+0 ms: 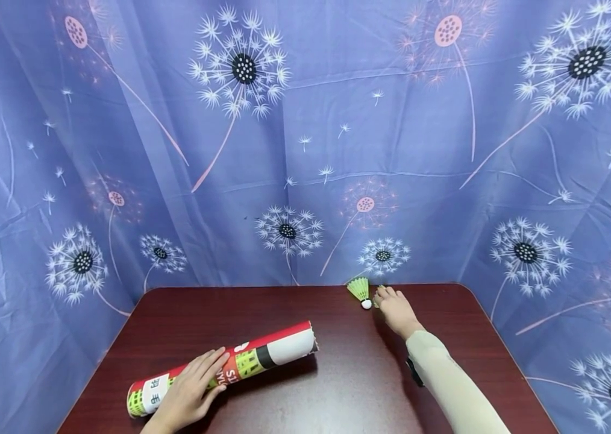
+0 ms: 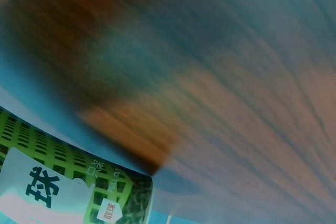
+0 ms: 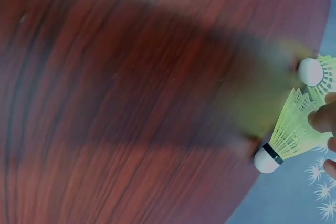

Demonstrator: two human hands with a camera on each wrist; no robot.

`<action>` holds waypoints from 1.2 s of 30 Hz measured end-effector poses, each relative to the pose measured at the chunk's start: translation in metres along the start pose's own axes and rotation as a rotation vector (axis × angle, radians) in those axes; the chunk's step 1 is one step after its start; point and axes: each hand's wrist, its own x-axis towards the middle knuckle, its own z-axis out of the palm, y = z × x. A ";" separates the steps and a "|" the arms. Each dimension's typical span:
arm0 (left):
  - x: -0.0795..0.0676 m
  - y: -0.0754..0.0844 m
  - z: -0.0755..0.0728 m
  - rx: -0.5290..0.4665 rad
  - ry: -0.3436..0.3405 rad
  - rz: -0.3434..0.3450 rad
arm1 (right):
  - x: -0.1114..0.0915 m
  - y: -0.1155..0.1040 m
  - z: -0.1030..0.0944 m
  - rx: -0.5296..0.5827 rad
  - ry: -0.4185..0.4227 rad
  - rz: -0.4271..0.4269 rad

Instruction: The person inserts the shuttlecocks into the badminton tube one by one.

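My left hand (image 1: 193,384) lies over a shuttlecock tube (image 1: 289,348), its fingers across the top and the thumb along the near side. The tube is red, white and green and slants across the table; its printed end fills the lower left corner of the left wrist view. At the far edge, my right hand (image 1: 396,310) holds a yellow-green shuttlecock (image 3: 294,127) by the skirt, mostly hidden under the fingers in the head view. Close beside it sits another shuttlecock (image 1: 360,290) with a white cork, its skirt pointing away.
The dark red-brown wooden table (image 1: 360,386) has rounded far corners. A blue curtain (image 1: 327,138) with dandelion prints hangs right behind its far edge and along both sides. Light glares off the table's front middle.
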 end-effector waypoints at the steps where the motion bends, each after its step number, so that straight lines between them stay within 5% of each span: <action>1: 0.000 0.000 0.000 0.000 -0.001 0.000 | -0.001 0.000 -0.001 -0.028 0.012 -0.018; 8: 0.001 0.001 -0.001 -0.002 -0.001 0.003 | -0.005 0.003 -0.004 -0.151 0.051 -0.080; 20: 0.002 0.001 -0.002 -0.006 0.003 0.007 | -0.006 0.005 -0.013 -0.158 0.124 -0.078; 36: 0.000 0.000 -0.002 -0.004 0.013 0.011 | -0.004 -0.013 -0.032 0.330 0.330 0.144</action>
